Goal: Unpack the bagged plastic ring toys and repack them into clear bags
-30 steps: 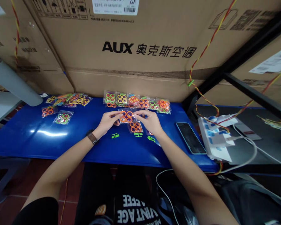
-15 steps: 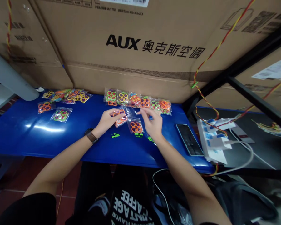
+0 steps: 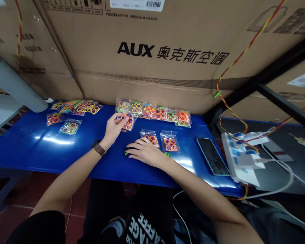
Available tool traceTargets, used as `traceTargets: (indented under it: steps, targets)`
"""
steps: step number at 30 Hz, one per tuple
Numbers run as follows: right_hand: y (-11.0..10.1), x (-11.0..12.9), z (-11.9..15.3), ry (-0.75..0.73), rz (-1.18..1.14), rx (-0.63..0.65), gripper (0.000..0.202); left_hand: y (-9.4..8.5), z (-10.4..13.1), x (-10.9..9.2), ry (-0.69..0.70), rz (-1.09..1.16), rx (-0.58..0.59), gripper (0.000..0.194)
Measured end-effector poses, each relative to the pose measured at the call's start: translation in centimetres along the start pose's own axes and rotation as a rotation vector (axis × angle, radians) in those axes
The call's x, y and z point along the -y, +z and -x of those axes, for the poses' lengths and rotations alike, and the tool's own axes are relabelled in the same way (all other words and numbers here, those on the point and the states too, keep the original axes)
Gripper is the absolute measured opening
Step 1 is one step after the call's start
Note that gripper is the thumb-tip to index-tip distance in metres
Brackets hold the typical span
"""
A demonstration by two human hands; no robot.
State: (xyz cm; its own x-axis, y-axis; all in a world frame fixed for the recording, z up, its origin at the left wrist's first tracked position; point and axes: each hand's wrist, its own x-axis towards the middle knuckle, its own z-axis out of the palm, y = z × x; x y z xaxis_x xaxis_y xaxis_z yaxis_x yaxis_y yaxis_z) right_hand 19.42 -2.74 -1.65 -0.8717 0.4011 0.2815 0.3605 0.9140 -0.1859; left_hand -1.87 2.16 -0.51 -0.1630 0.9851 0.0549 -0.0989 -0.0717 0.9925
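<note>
My left hand grips a small clear bag of orange rings between thumb and fingers, just above the blue table surface. Low over the table, my right hand has its fingers stretched out and slightly apart. Its fingertips reach a small green plastic piece, mostly hidden beneath them. Another green piece shows to the right of that hand. Beyond the right hand lies a bag of orange rings, partly covered by it. A similar orange-ring bag rests to its right.
A row of bagged coloured rings lies along the cardboard box at the back. More bags are piled at the far left. A phone and a power strip with cables are on the right.
My right hand has left the bag and come down toward the front onto the green pieces, its fingers now spread. My left hand still holds the orange-ring bag. The view has shifted slightly.
</note>
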Motion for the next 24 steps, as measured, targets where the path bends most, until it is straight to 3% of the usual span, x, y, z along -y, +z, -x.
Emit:
traceTargets:
  steps: [5,10,13,18,20,24]
  targets:
    - [0.0,-0.6,0.4,0.048,-0.078,-0.017,0.027,0.1,0.2,0.4,-0.001,-0.016,0.043,0.041]
    - [-1.1,-1.0,0.8,0.114,-0.213,-0.12,0.024,0.1,0.0,0.8,0.027,-0.016,0.092,0.04]
    - [-2.3,-1.4,1.2,0.227,-0.39,-0.264,0.021,0.1,0.2,0.8,0.047,-0.06,0.162,0.039]
    - [-3.8,-2.4,1.6,0.528,-0.509,-0.667,0.019,0.8,1.5,0.4,0.1,-0.172,0.287,0.034]
    - [-3.8,-2.8,1.6,0.55,-0.516,-0.764,0.019,1.1,2.0,0.3,0.096,-0.183,0.323,0.034]
    - [-3.3,-3.6,1.5,0.498,-0.486,-0.822,0.016,1.5,2.7,0.2,0.059,-0.169,0.405,0.039]
